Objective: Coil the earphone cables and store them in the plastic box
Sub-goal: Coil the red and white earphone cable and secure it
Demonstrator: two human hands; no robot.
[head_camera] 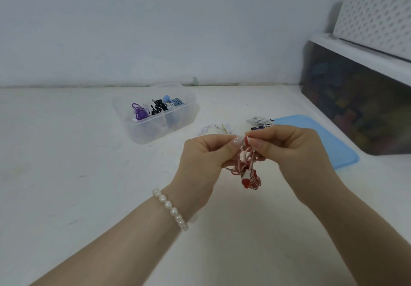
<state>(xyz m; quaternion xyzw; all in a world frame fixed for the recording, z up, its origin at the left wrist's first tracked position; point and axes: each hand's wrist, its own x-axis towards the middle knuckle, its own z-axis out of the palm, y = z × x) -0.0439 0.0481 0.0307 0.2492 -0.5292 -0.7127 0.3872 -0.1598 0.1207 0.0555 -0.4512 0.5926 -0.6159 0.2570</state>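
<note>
A red and pink earphone cable (pixel 249 172) hangs in a loose bundle between my hands, above the white table. My left hand (pixel 204 154) pinches its upper loops, and my right hand (pixel 287 147) pinches the red end piece at the top. A clear plastic box (pixel 155 127) stands on the table behind and to the left; it holds coiled purple (pixel 140 112), black (pixel 159 105) and blue (pixel 176 102) earphones. Loose white earphones (pixel 222 128) and a white and dark tangle (pixel 260 122) lie on the table just beyond my hands.
A blue lid (pixel 329 143) lies flat on the table to the right. A large dark storage bin (pixel 355 103) with a white lid stands at the right, with a white perforated basket (pixel 375 20) on top. A wall runs along the back of the table.
</note>
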